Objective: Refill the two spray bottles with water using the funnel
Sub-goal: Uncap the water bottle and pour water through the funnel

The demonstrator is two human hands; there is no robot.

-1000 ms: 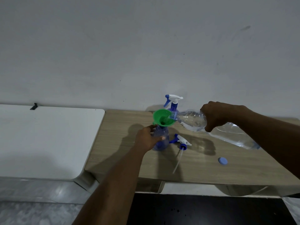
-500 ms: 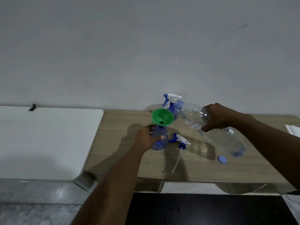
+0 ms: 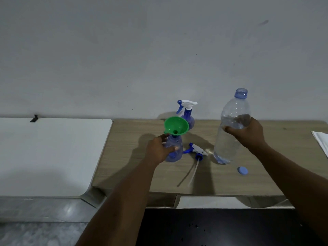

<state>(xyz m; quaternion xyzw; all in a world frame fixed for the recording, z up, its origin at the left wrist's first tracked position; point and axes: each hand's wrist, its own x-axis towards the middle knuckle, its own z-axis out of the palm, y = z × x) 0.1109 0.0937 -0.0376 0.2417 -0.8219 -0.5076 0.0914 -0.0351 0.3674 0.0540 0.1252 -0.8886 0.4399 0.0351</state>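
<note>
Wooden table (image 3: 276,176) beside white table (image 3: 49,157), grey wall (image 3: 124,50)

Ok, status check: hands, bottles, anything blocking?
Left hand grips front spray bottle, green funnel seated. Right hand holds uncapped water bottle upright. Rear spray bottle capped. Loose trigger head between.

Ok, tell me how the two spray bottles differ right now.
The near spray bottle has its trigger head off and the green funnel in its neck; the far spray bottle wears its trigger head. The left hand grips the near one; the far one stands untouched. Both are blue, upright, on the wooden table.
</note>
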